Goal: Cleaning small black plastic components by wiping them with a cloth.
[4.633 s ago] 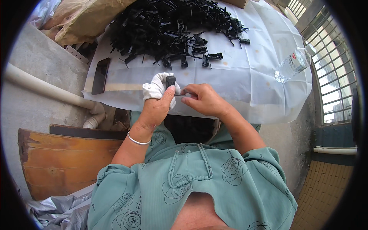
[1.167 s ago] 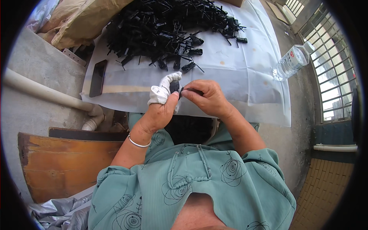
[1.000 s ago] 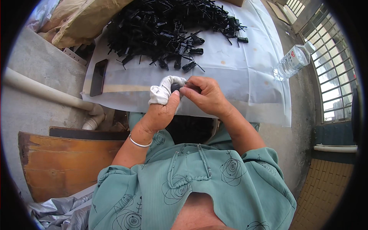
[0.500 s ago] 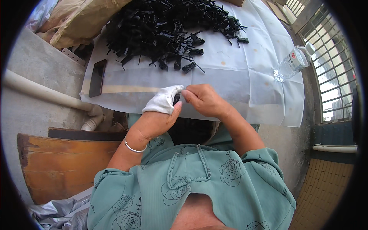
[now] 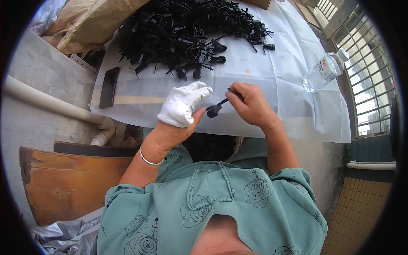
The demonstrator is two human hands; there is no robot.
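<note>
Between my hands, over the near edge of the covered table, is a black plastic part [image 5: 213, 111] with a blocky end and a thin stem. My right hand [image 5: 250, 102] is bare and pinches its stem. My left hand [image 5: 180, 108] wears a white glove that leaves the thumb bare. Its gloved fingers are stretched out, and the thumb tip is beside the blocky end; whether they touch I cannot tell. Beyond both hands lies a large heap of similar black parts [image 5: 182, 38], tangled together with thin stems sticking out.
White plastic sheeting [image 5: 272, 100] covers the table. A dark phone [image 5: 109, 88] lies at its left edge, and a clear bottle [image 5: 321, 73] stands at the right. Brown paper sacks [image 5: 91, 25] are at the far left. A pale pipe [image 5: 51, 103] and a wooden board [image 5: 76, 182] are on the left.
My hands have moved apart, and the left fingers have spread. The right hand now holds a black part by its stem. One part at the heap's near edge is gone. The sheeting's right corner has shifted outward.
</note>
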